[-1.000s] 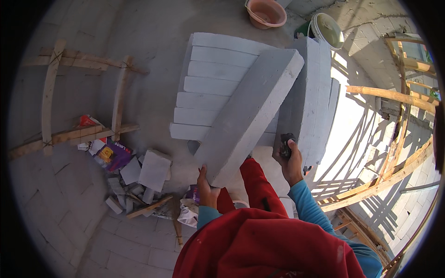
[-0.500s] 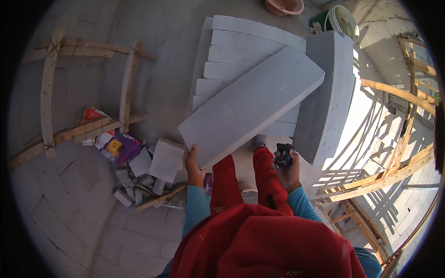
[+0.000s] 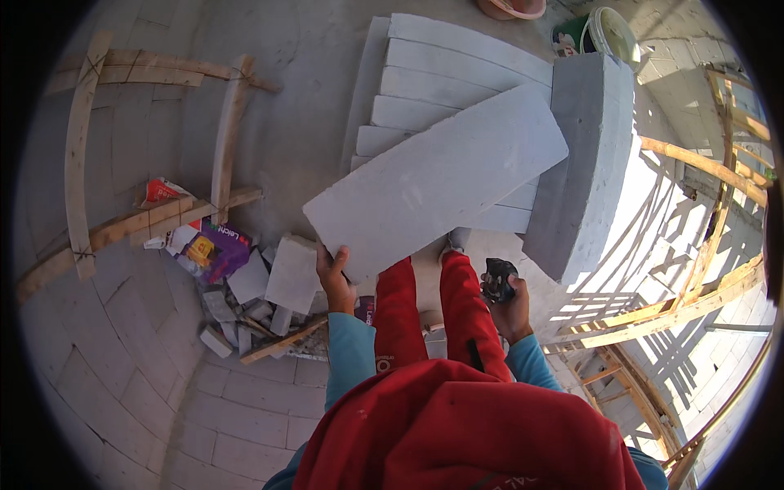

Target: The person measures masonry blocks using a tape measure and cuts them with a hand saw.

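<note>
A long pale-grey concrete block lies slantwise across a stack of similar blocks. My left hand grips its near left corner, with the thumb on top and the fingers going under the edge. My right hand is closed around a small, dark object with a shiny black surface; its kind is hard to make out. That hand stays apart from the slanted block. Another large block stands along the right side of the stack.
Broken block pieces and a purple bag lie to my left, by a wooden frame against the wall. A pink basin and a lidded bucket are at the back. Wooden bars run along the right.
The slanted block's near end has shifted slightly left and its top face has tipped more into view, my left hand still on it. The right hand keeps the dark object.
</note>
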`<act>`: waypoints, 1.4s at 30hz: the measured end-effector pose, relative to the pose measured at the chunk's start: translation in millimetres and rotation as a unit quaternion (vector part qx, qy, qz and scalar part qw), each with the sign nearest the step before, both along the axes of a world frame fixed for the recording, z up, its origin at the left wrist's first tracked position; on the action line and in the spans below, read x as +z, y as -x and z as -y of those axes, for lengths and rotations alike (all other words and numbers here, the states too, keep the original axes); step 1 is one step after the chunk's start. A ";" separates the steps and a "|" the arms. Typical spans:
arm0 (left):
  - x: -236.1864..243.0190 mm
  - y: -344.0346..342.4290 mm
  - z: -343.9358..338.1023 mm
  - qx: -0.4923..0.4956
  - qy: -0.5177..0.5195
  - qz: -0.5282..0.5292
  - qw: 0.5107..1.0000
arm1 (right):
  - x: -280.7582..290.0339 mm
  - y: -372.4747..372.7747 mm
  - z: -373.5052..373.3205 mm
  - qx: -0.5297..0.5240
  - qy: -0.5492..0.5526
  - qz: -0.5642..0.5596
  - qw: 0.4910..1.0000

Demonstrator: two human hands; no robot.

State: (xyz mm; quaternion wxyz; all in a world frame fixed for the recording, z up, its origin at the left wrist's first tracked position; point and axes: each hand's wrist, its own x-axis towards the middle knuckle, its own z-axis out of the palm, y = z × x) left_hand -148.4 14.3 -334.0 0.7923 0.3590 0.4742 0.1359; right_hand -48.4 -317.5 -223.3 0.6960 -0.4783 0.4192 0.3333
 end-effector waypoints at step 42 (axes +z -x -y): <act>77.0 12.8 3.1 -0.573 -0.010 -0.232 0.786 | -39.8 25.1 -141.7 0.287 -0.052 -0.107 0.951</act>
